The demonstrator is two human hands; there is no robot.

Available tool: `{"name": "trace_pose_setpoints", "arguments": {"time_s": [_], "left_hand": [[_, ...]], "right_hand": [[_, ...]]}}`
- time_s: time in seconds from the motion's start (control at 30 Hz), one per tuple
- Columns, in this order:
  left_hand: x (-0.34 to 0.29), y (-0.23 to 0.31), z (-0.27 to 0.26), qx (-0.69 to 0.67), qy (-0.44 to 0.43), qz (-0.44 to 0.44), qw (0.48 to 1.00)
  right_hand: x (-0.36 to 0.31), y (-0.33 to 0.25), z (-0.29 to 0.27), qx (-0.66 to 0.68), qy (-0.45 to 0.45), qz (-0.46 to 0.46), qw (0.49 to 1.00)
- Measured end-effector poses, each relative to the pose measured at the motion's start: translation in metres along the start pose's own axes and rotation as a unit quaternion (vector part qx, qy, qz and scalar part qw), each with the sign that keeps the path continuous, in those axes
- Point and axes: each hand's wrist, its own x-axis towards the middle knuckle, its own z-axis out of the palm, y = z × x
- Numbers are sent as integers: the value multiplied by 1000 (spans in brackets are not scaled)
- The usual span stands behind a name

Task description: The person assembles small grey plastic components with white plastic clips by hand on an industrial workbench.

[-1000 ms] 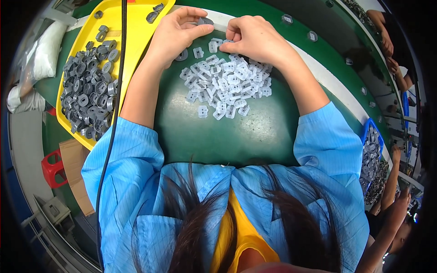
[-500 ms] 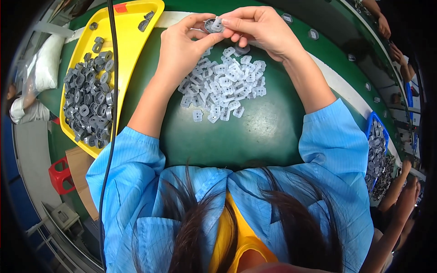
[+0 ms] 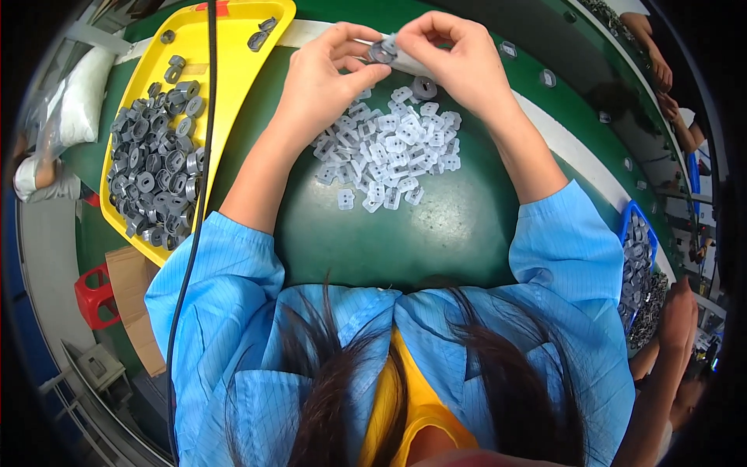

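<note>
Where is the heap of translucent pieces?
In the head view, the heap lies upper centre on the green table, right of the yellow tray.

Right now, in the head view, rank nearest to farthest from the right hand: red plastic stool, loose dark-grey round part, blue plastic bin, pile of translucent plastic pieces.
1. Loose dark-grey round part: just below the right hand.
2. Pile of translucent plastic pieces: below, to its left.
3. Blue plastic bin: lower right.
4. Red plastic stool: far lower left.

round dark-grey part [image 3: 380, 54], pinched between left hand [image 3: 320, 84] fingertips, small translucent piece [image 3: 391, 42] at its upper right, by right hand [image 3: 461, 64] fingertips, seated or loose: can't tell
</note>
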Motion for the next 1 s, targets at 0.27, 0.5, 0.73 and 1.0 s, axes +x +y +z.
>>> {"name": "trace_pose_setpoints", "arguments": {"time_s": [0.27,0.5,0.73,1.0], "left_hand": [[-2,-2,9,50,68,53,995],[1,-6,12,32,53,117,991],[1,3,0,61,-14,122,991],[0,6,-1,86,16,225,970]], "right_hand": [[-1,-1,4,154,-77,83,982],[6,8,-3,220,-85,88,968],[7,-5,-24,331,-181,203,904],[2,-20,-17,105,-106,54,987]]}}
